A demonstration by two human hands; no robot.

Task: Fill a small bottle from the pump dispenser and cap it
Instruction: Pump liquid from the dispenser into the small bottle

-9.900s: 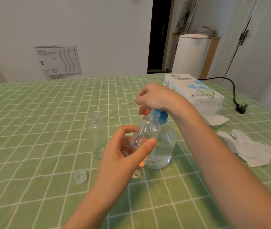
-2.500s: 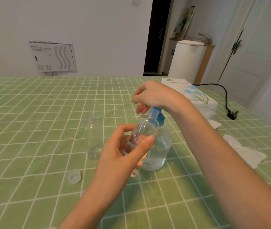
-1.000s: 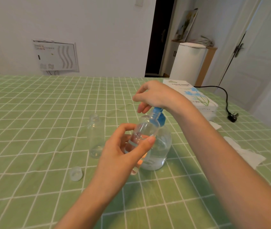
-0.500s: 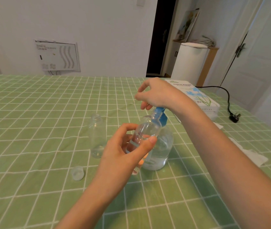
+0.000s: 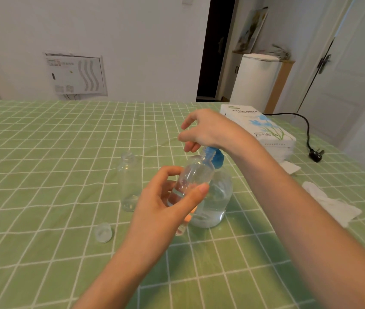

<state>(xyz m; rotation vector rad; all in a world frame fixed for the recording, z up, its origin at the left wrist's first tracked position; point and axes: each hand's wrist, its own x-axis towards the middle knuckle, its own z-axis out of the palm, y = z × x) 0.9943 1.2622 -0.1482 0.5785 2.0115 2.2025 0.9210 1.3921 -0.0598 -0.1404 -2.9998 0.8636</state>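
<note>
My left hand (image 5: 166,204) grips a small clear bottle (image 5: 196,175), tilted with its open mouth up against the blue pump head (image 5: 213,156) of the dispenser. The dispenser (image 5: 215,197) is a round clear bottle with clear liquid in its lower part, standing on the green checked tablecloth. My right hand (image 5: 208,130) rests on top of the pump head with fingers spread, palm over the pump. A little liquid shows inside the small bottle. A second small clear bottle (image 5: 129,181) stands uncapped to the left. A small translucent cap (image 5: 103,231) lies on the cloth at the front left.
A tissue paper pack (image 5: 258,130) lies at the back right, with crumpled white tissues (image 5: 330,202) nearer on the right. A black power cord and plug (image 5: 315,152) trails off the right edge. The green tablecloth (image 5: 43,152) covers the whole table.
My right hand has lifted slightly on the pump head and its fingers have spread. The small bottle stays held at the spout. The view has shifted a little.
</note>
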